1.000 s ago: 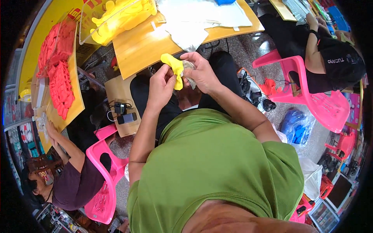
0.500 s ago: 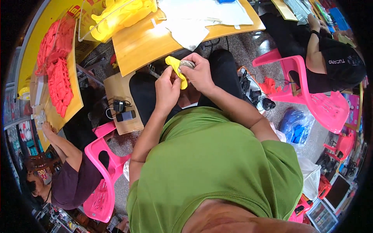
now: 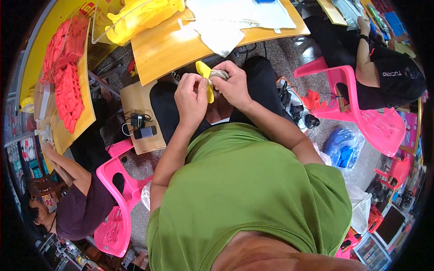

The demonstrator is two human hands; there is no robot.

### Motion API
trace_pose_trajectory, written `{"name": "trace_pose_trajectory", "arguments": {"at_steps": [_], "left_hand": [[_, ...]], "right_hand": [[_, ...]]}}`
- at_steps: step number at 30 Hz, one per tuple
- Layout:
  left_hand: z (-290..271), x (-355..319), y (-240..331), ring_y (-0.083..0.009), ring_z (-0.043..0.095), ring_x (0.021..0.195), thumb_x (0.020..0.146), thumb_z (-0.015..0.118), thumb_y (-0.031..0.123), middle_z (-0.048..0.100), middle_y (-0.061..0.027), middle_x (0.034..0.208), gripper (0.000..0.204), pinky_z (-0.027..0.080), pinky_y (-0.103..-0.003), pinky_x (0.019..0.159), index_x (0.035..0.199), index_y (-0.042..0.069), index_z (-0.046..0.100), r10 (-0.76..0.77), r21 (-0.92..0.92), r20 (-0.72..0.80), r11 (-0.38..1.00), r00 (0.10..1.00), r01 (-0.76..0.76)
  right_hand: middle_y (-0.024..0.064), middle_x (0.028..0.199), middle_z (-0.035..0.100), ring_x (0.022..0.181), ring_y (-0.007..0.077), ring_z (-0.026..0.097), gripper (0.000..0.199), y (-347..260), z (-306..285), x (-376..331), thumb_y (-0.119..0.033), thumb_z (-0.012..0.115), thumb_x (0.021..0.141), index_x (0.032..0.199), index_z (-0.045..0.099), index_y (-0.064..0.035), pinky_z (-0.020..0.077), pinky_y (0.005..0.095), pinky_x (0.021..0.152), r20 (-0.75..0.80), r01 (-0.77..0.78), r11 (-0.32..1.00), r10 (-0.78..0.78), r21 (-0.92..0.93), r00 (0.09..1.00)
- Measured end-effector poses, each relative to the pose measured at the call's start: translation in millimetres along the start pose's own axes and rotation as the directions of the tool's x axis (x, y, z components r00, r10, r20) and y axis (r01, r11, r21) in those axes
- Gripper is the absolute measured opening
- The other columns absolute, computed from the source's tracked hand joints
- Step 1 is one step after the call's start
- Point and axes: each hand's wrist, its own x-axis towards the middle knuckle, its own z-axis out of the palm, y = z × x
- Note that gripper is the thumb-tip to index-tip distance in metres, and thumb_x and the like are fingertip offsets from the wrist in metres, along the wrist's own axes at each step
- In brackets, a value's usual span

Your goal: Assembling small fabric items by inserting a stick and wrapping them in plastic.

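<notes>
Over my lap, just off the table's near edge, both hands meet at a small, thin yellow piece that looks soft. My left hand pinches it from the left side with thumb and fingertips. My right hand is closed on a grey-beige, cord-like bundle whose upper end shows past the thumb, pressed close against the yellow piece. My fingers cover part of both things, and what the bundle is made of I cannot make out.
On the wooden table lie white sheets and a clear bin of yellow pieces. Red pieces are heaped at left. Co-workers sit on both sides by pink chairs. Cardboard with a phone lies left of my knee.
The yellow piece has turned and now shows more edge-on between my hands. My left hand has shifted slightly left, its fingers higher; the right hand has barely moved.
</notes>
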Motion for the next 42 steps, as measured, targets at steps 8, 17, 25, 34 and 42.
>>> {"name": "trace_pose_trajectory", "arguments": {"at_steps": [8, 17, 25, 34, 42], "left_hand": [[11, -13, 2, -0.0344, 0.048, 0.073, 0.08, 0.054, 0.005, 0.046, -0.0153, 0.077, 0.009, 0.04, -0.042, 0.063, 0.08, 0.002, 0.046, 0.23, 0.142, 0.026, 0.963, 0.973, -0.231], [25, -26, -16, -0.0313, 0.046, 0.075, 0.086, 0.049, 0.002, 0.044, -0.0161, 0.084, 0.008, 0.041, -0.037, 0.068, 0.082, -0.001, 0.043, 0.08, -0.124, -0.114, 0.988, 0.99, -0.094], [22, -20, -13, -0.0298, 0.047, 0.081, 0.088, 0.047, 0.004, 0.045, -0.016, 0.089, 0.007, 0.04, -0.035, 0.075, 0.085, -0.001, 0.042, 0.067, -0.163, -0.182, 0.982, 0.981, -0.097], [29, -27, -14, -0.0139, 0.052, 0.091, 0.092, 0.05, 0.01, 0.054, -0.0078, 0.102, 0.007, 0.042, -0.027, 0.083, 0.093, 0.004, 0.05, -0.289, -0.736, -0.005, 0.649, 0.957, 0.192], [13, -8, -14, -0.0135, 0.06, 0.08, 0.083, 0.062, 0.002, 0.061, -0.0085, 0.095, 0.03, 0.051, -0.024, 0.066, 0.11, -0.003, 0.049, -0.504, -0.9, 0.262, 0.179, 0.823, 0.397]], "right_hand": [[0.0098, 0.067, 0.058, 0.059, 0.0141, 0.057, 0.015, 2, 3, -2, -0.006, 0.064, 0.068, 0.079, 0.057, 0.0009, 0.0469, 0.0288, 0.056, -0.072, 0.116, 0.979, -0.129, -0.169, 0.989], [0.006, 0.066, 0.059, 0.059, 0.0136, 0.055, 0.016, -4, 2, -7, -0.01, 0.066, 0.071, 0.08, 0.062, 0.0025, 0.0458, 0.027, 0.056, 0.029, -0.245, 0.969, 0.246, -0.013, 0.969], [0.0079, 0.081, 0.058, 0.072, 0.0157, 0.055, 0.016, -13, -2, -16, -0.009, 0.06, 0.083, 0.094, 0.064, 0.0014, 0.0453, 0.0275, 0.063, 0.185, 0.161, 0.983, -0.175, 0.087, 0.967], [0.0119, 0.081, 0.055, 0.068, 0.023, 0.058, 0.024, -16, 1, -5, 0.001, 0.064, 0.074, 0.097, 0.064, -0.0016, 0.0474, 0.0297, 0.058, 0.103, 0.395, 0.84, -0.385, -0.373, 0.917], [0.013, 0.085, 0.055, 0.07, 0.0273, 0.058, 0.026, -27, 4, -12, -0.002, 0.065, 0.072, 0.098, 0.06, 0.0001, 0.0493, 0.0324, 0.057, 0.198, 0.522, 0.657, -0.504, -0.543, 0.84]]}}
